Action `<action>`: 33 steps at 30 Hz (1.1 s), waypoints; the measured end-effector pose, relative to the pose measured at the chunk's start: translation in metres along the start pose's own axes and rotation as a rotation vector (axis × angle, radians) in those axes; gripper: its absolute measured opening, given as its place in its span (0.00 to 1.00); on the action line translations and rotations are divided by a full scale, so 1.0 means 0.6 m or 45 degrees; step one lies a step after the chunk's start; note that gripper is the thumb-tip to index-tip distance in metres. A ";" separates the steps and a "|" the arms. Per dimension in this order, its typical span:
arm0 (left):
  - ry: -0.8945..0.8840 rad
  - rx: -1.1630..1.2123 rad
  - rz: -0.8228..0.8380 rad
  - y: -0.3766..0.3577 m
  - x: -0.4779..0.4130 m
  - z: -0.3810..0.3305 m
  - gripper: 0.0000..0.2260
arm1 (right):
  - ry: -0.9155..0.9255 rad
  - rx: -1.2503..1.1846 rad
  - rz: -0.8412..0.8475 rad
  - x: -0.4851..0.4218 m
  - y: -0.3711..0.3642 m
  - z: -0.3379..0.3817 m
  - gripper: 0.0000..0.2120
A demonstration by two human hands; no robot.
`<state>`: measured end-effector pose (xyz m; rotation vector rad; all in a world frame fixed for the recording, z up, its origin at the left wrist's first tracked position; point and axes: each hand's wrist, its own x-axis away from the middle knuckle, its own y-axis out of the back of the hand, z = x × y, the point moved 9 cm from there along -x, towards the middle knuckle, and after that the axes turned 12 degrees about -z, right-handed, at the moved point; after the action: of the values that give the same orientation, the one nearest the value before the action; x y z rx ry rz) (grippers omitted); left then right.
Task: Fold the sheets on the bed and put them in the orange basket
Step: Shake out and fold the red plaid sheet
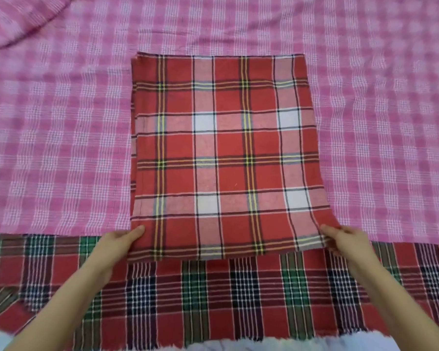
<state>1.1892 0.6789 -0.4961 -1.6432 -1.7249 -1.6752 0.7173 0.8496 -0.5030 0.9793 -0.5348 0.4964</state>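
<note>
Bed w/ pink checked sheet (61, 122) spread, red-green plaid sheet (213, 300) along nr edge. Mid-bed lies folded red plaid sheet (218, 153), overlapping both. We pinch its nr corners: left hand (117, 245) & right hand (345, 240), thumbs on top, fingers hidden.

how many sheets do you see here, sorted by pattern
folded red-and-white plaid sheet: 1
pink check sheet: 1
red-green-navy plaid sheet: 1
total: 3
</note>
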 end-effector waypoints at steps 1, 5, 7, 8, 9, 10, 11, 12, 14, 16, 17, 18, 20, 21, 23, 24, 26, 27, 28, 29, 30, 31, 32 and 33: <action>0.005 0.025 0.027 0.002 0.005 -0.016 0.13 | -0.020 -0.073 -0.010 0.004 0.009 0.021 0.04; 0.040 0.232 0.045 0.030 0.009 -0.109 0.11 | -0.074 -0.286 0.030 0.014 0.031 0.137 0.06; -0.031 0.263 -0.047 0.059 -0.003 -0.180 0.10 | -0.117 -0.425 0.116 0.013 0.023 0.206 0.09; -0.055 0.308 -0.056 0.068 -0.015 -0.224 0.10 | -0.132 -0.511 0.158 0.006 0.016 0.248 0.11; -0.046 0.367 -0.035 0.073 -0.021 -0.261 0.10 | -0.157 -0.599 0.194 0.003 0.007 0.283 0.12; -0.016 0.440 0.011 0.072 -0.030 -0.299 0.10 | -0.183 -0.682 0.225 -0.006 -0.003 0.319 0.13; 0.021 0.515 0.056 0.069 -0.040 -0.333 0.11 | -0.218 -0.755 0.259 -0.015 -0.014 0.353 0.13; 0.040 0.597 0.089 0.067 -0.055 -0.372 0.11 | -0.244 -0.810 0.309 -0.029 -0.030 0.391 0.11; 0.045 0.710 0.098 0.062 -0.079 -0.432 0.13 | -0.282 -0.841 0.399 -0.052 -0.063 0.455 0.06; 0.081 0.821 0.048 0.057 -0.114 -0.476 0.13 | -0.287 -0.824 0.382 -0.084 -0.089 0.510 0.06; 0.113 0.870 0.014 0.053 -0.135 -0.496 0.13 | -0.292 -0.826 0.350 -0.103 -0.104 0.536 0.09; 0.150 0.913 -0.032 0.051 -0.158 -0.506 0.12 | -0.306 -0.847 0.298 -0.121 -0.116 0.552 0.10; 0.241 0.990 -0.084 0.040 -0.197 -0.518 0.10 | -0.339 -0.936 0.255 -0.148 -0.149 0.581 0.08; 0.264 1.040 -0.091 0.031 -0.216 -0.526 0.09 | -0.341 -0.976 0.257 -0.160 -0.170 0.596 0.07; 0.242 1.120 -0.068 0.012 -0.241 -0.540 0.09 | -0.358 -1.056 0.236 -0.175 -0.199 0.606 0.08; 0.212 1.116 -0.070 0.005 -0.247 -0.543 0.10 | -0.351 -1.079 0.238 -0.176 -0.206 0.607 0.10; 0.063 1.124 -0.049 -0.010 -0.267 -0.559 0.11 | -0.285 -1.039 0.211 -0.194 -0.218 0.599 0.11; -0.063 1.067 -0.050 -0.012 -0.274 -0.565 0.11 | -0.214 -0.940 0.179 -0.206 -0.220 0.590 0.11; -0.188 0.986 -0.078 -0.006 -0.272 -0.567 0.10 | -0.092 -0.814 0.139 -0.211 -0.211 0.582 0.11; -0.270 0.892 -0.160 0.007 -0.279 -0.557 0.09 | 0.065 -0.639 0.072 -0.220 -0.202 0.570 0.10; -0.353 0.783 -0.304 0.030 -0.289 -0.539 0.10 | 0.235 -0.424 -0.052 -0.232 -0.188 0.555 0.07; -0.455 0.638 -0.443 0.057 -0.291 -0.520 0.16 | 0.419 -0.174 -0.215 -0.234 -0.166 0.540 0.09; -0.545 0.471 -0.566 0.079 -0.294 -0.494 0.24 | 0.574 0.105 -0.374 -0.230 -0.148 0.521 0.16; -0.560 0.361 -0.617 0.088 -0.295 -0.463 0.31 | 0.676 0.323 -0.473 -0.223 -0.141 0.498 0.20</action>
<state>1.1517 0.3482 -0.5152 -1.6294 -2.6059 -1.1909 0.6076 0.5296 -0.5056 1.1053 0.1913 0.4701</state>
